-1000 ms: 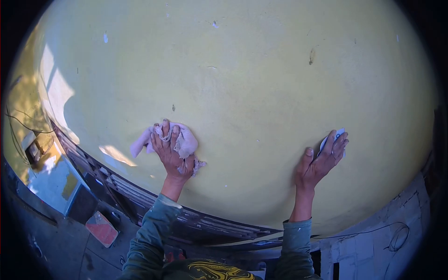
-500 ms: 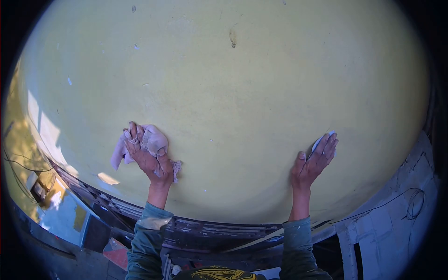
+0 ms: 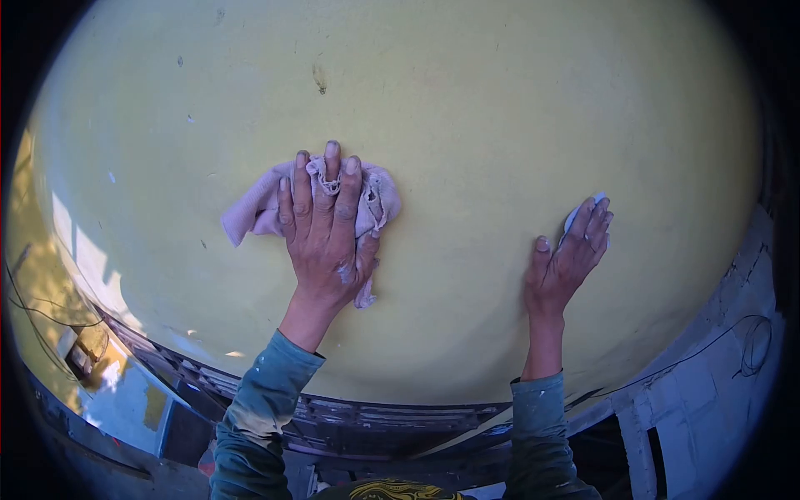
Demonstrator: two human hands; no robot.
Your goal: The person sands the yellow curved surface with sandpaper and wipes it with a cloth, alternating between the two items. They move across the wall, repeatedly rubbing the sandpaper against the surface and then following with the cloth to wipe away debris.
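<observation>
My left hand point(image 3: 325, 242) lies spread over a crumpled pale pink rag point(image 3: 258, 204) and presses it on a large yellow painted surface point(image 3: 467, 150). A frayed strip of the rag passes between the fingers, and its loose end hangs out to the left. At the right my right hand point(image 3: 568, 262) rests on the same surface, thumb apart. Under its fingers sits a small flat pale blue-white piece point(image 3: 572, 219), mostly hidden; I cannot tell what it is. Whitish smears mark both hands.
Dark chips and scuffs, including a dark mark point(image 3: 319, 79), dot the yellow surface. Slatted dark framework point(image 3: 367, 417) runs beneath its lower edge. A thin black cable point(image 3: 754, 346) loops over the grey block wall point(image 3: 692, 400) at right. Sunlight falls on the left side.
My left hand has slid up and to the right with the rag, which is now more spread out. My right hand has moved slightly upward with the pale piece. The view has shifted a little.
</observation>
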